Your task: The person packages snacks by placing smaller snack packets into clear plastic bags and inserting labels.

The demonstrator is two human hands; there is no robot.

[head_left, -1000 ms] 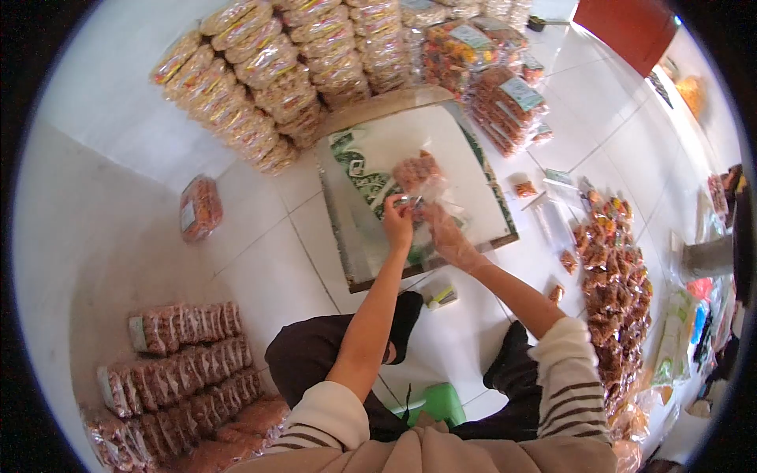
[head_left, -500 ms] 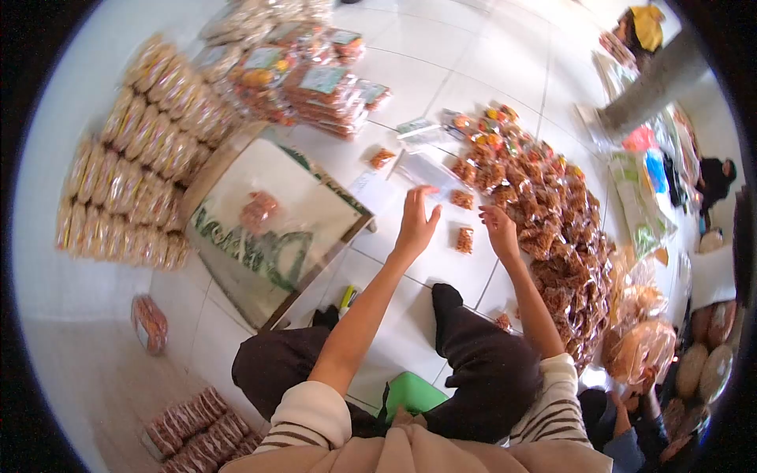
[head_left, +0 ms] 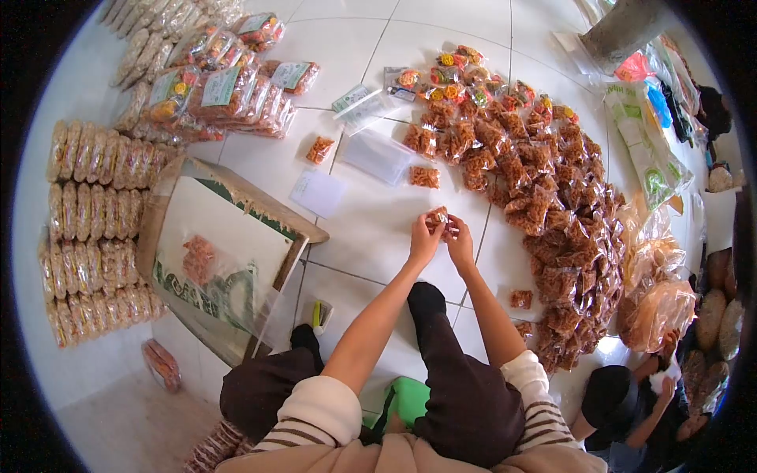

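Note:
A small clear packet of orange-brown snack pieces [head_left: 437, 215] is pinched between my two hands, just above the white tiles. My left hand [head_left: 426, 240] grips its left side with curled fingers. On its right side, the fingers of my right hand [head_left: 459, 242] are closed against it. A similar snack packet [head_left: 424, 176] lies flat on the floor beyond my hands. Farther off are clear flat plastic bags [head_left: 378, 156], a white paper sheet [head_left: 317, 192] and another single packet [head_left: 319, 150].
A big heap of snack packets [head_left: 560, 236] spreads along my right. At left stands a wooden-framed box [head_left: 229, 252] beside stacked long packs [head_left: 87, 213]. A yellow-green stapler-like tool [head_left: 321, 315] lies near my foot. Another person [head_left: 631, 402] sits at lower right.
My hands were apart, the left one open. Both have come together, and the nearer packet has been lifted off the floor between them. My view has shifted, too.

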